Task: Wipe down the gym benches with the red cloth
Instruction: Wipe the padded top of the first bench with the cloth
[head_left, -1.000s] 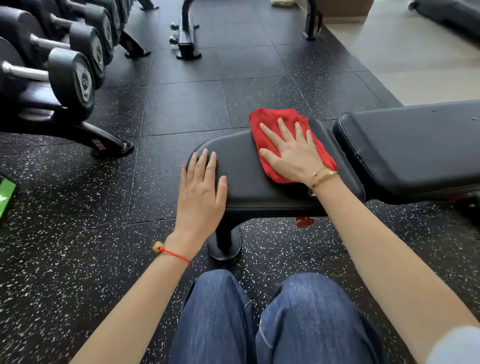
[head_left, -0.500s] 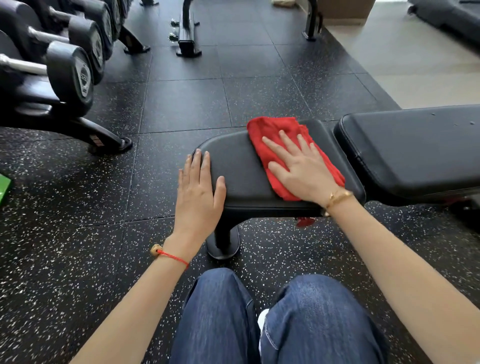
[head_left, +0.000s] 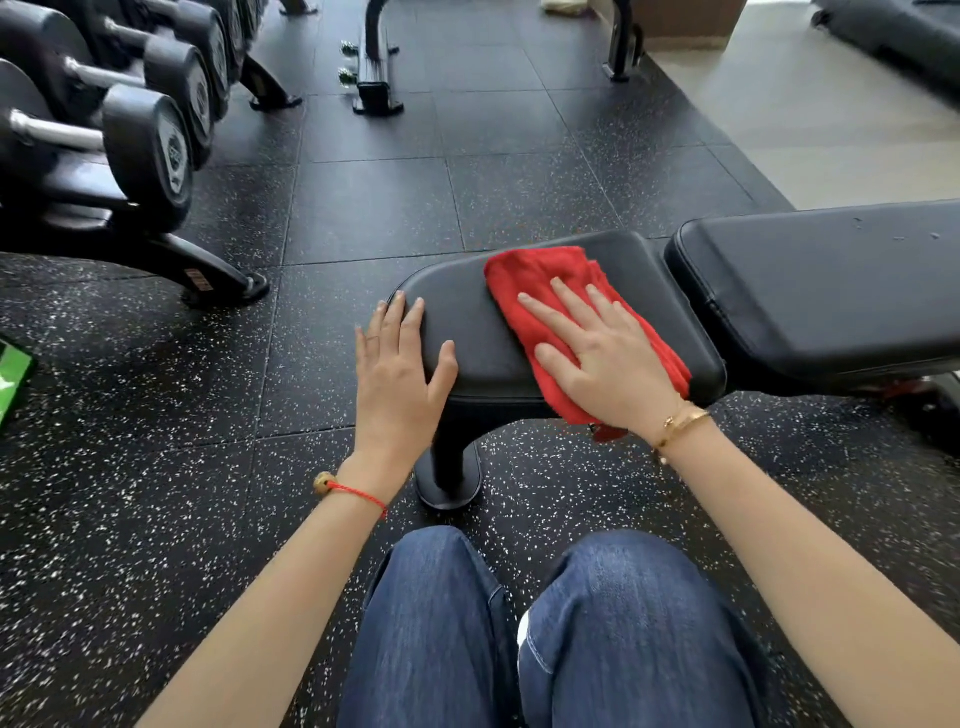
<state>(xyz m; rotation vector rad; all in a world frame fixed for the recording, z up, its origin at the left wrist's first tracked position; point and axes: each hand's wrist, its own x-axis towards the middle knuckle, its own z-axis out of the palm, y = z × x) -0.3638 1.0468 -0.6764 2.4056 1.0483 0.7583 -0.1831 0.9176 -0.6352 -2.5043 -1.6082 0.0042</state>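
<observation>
A black padded gym bench stands in front of me, with its small seat pad (head_left: 467, 322) at the centre and its long back pad (head_left: 831, 280) to the right. The folded red cloth (head_left: 535, 275) lies across the seat pad, its near end hanging over the front edge. My right hand (head_left: 602, 358) presses flat on the cloth, fingers spread. My left hand (head_left: 397, 374) rests flat on the seat pad's left end, holding nothing.
A dumbbell rack (head_left: 104, 156) with several black dumbbells stands at the left. The bench's post and foot (head_left: 449, 467) sit just beyond my knees. Black frames (head_left: 374, 78) stand at the back. A green object (head_left: 13, 379) lies at the left edge.
My right hand has slid the red cloth toward me across the seat pad, so the cloth's near end now hangs over the front edge. My left hand has stayed put.
</observation>
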